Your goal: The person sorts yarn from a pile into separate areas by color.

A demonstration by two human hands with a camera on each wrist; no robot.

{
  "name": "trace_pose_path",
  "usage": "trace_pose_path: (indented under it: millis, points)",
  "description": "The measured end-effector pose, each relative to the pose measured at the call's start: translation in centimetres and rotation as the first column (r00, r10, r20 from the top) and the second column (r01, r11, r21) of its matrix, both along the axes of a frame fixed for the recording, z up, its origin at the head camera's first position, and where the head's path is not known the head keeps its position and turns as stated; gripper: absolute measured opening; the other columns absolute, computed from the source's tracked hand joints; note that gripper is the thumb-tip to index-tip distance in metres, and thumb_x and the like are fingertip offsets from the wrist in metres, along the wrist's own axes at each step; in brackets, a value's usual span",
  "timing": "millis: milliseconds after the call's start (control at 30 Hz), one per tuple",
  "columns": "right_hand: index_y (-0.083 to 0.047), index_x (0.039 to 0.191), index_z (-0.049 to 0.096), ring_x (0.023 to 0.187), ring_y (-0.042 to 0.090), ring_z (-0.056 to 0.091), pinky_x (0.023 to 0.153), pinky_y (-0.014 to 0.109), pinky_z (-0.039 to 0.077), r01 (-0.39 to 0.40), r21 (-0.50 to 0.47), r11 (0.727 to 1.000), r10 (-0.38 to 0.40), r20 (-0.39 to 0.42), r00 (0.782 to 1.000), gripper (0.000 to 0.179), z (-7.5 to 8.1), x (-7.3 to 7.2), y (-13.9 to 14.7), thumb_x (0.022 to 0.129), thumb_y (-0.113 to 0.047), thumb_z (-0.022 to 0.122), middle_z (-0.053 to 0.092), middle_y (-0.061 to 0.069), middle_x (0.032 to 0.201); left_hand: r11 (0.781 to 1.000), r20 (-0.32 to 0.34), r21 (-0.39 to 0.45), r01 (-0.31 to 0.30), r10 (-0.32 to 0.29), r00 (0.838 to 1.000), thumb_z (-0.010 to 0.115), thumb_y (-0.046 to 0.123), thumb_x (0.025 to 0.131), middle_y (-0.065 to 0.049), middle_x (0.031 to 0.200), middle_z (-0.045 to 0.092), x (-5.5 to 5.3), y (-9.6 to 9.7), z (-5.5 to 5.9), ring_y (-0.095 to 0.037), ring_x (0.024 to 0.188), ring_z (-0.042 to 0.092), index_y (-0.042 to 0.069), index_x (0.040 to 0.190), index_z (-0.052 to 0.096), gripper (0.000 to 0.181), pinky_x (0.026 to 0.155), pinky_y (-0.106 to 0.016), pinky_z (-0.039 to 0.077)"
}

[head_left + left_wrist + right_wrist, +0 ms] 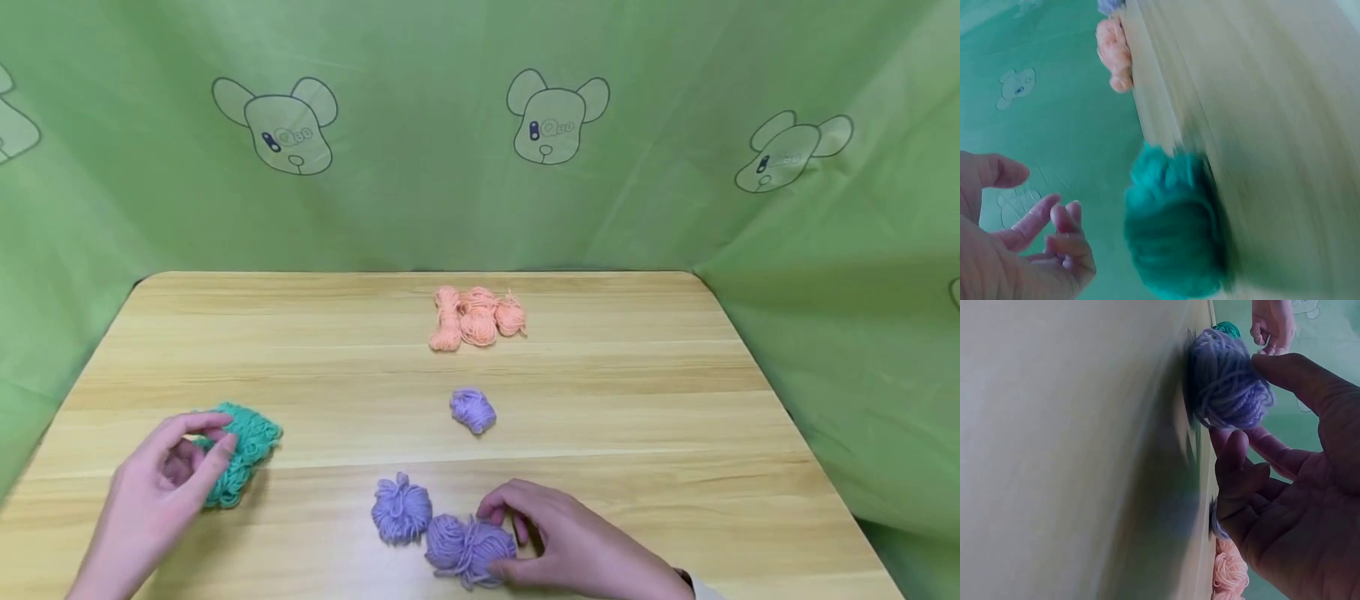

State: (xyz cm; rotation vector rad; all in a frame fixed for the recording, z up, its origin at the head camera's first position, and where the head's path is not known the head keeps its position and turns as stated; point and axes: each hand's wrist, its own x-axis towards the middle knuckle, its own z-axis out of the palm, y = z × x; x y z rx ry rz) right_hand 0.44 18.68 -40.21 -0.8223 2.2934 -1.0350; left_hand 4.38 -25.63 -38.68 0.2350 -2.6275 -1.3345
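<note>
My right hand (581,542) holds the right end of a purple yarn skein (467,550), tied at its middle, near the table's front. In the right wrist view, the thumb touches one side of this skein (1230,381) and fingers lie on the other. Just left of it sits a second purple yarn bundle (401,510). My left hand (153,496) hovers by the green yarn (253,442), fingers loosely bent and holding nothing. From the left wrist, a gap shows between that hand and the green yarn (1175,231).
A smaller purple yarn bundle (472,410) lies at mid-table. Several peach yarn bundles (478,325) sit together towards the back. The wooden table (637,400) meets a green curtain (435,208) printed with bear heads along its back and sides.
</note>
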Motion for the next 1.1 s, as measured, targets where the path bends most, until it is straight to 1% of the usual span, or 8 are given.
trace_pose_path:
  millis: [133,333,433,567,633,733,833,1100]
  points:
    - [-0.033,0.124,0.069,0.093,0.005,0.059,0.08,0.026,0.052,0.005,0.002,1.0,-0.005,0.03,1.0,0.037,-0.3,-0.2,0.0,0.093,-0.04,0.089,0.064,-0.019,0.107,0.997,0.013,0.024,0.069,-0.069,0.998,0.079,0.01,0.102,-0.004,0.09,0.062,-0.2,1.7,-0.1,-0.017,0.071,0.057,0.012,0.133,0.07,0.032,0.056,-0.027,0.048]
    - [-0.03,0.115,0.071,0.071,0.0,0.054,0.062,0.023,0.05,0.036,-0.031,0.999,-0.032,0.109,0.994,0.029,-0.5,-0.5,-0.1,0.093,-0.03,0.09,0.06,-0.014,0.082,0.984,-0.015,0.038,0.174,-0.173,0.985,0.082,0.008,0.099,0.001,0.085,0.061,-0.8,3.7,-0.6,-0.015,0.069,0.056,0.013,0.129,0.071,0.032,0.055,-0.027,0.048]
    - [-0.029,0.111,0.072,0.067,-0.002,0.052,0.059,0.022,0.048,0.044,-0.031,0.999,-0.04,0.117,0.992,0.025,-0.5,-0.5,-0.1,0.094,-0.029,0.09,0.058,-0.015,0.076,0.973,-0.025,0.061,0.222,-0.221,0.975,0.084,0.009,0.097,0.0,0.094,0.064,-0.8,4.5,-0.9,-0.014,0.072,0.058,0.011,0.128,0.071,0.033,0.056,-0.027,0.05]
    - [-0.029,0.109,0.072,0.066,-0.002,0.052,0.058,0.021,0.048,0.058,-0.04,0.997,-0.053,0.116,0.992,0.023,-0.6,-0.4,-0.2,0.094,-0.028,0.089,0.058,-0.016,0.074,0.956,0.033,0.121,0.269,-0.275,0.961,0.089,0.016,0.093,-0.002,0.097,0.066,-0.9,5.7,-1.3,-0.013,0.07,0.06,0.011,0.128,0.071,0.039,0.057,-0.028,0.052]
    - [-0.028,0.11,0.073,0.065,-0.002,0.052,0.058,0.021,0.048,0.064,-0.055,0.996,-0.058,0.108,0.992,0.022,-0.7,-0.4,-0.1,0.094,-0.027,0.089,0.058,-0.016,0.074,0.945,0.058,0.141,0.296,-0.307,0.95,0.092,0.02,0.091,0.0,0.09,0.064,-1.0,6.3,-1.5,-0.012,0.068,0.059,0.011,0.129,0.071,0.044,0.056,-0.029,0.052]
    - [-0.028,0.109,0.073,0.065,-0.003,0.051,0.057,0.021,0.048,0.065,-0.08,0.995,-0.058,0.086,0.995,0.021,-0.9,-0.3,0.0,0.095,-0.025,0.088,0.057,-0.016,0.073,0.928,0.076,0.135,0.346,-0.358,0.931,0.095,0.027,0.087,0.005,0.081,0.059,-1.2,7.2,-2.1,-0.01,0.069,0.057,0.01,0.13,0.07,0.052,0.058,-0.028,0.05]
    - [-0.027,0.106,0.073,0.064,-0.004,0.05,0.055,0.019,0.046,0.06,-0.101,0.993,-0.053,0.065,0.996,0.019,-1.0,-0.4,0.1,0.095,-0.022,0.087,0.056,-0.018,0.072,0.91,0.049,0.11,0.399,-0.406,0.913,0.096,0.029,0.085,0.007,0.08,0.058,-1.1,8.0,-2.8,-0.007,0.07,0.055,0.009,0.129,0.07,0.054,0.059,-0.027,0.049]
    - [-0.026,0.103,0.074,0.063,-0.003,0.05,0.053,0.019,0.043,0.074,-0.131,0.989,-0.064,0.08,0.995,0.013,-0.3,-1.1,0.6,0.098,-0.021,0.085,0.057,-0.017,0.072,0.885,-0.002,0.014,0.465,-0.465,0.885,0.094,0.036,0.087,0.008,0.089,0.057,-1.3,9.5,-3.7,-0.004,0.073,0.051,0.009,0.126,0.072,0.052,0.061,-0.025,0.047]
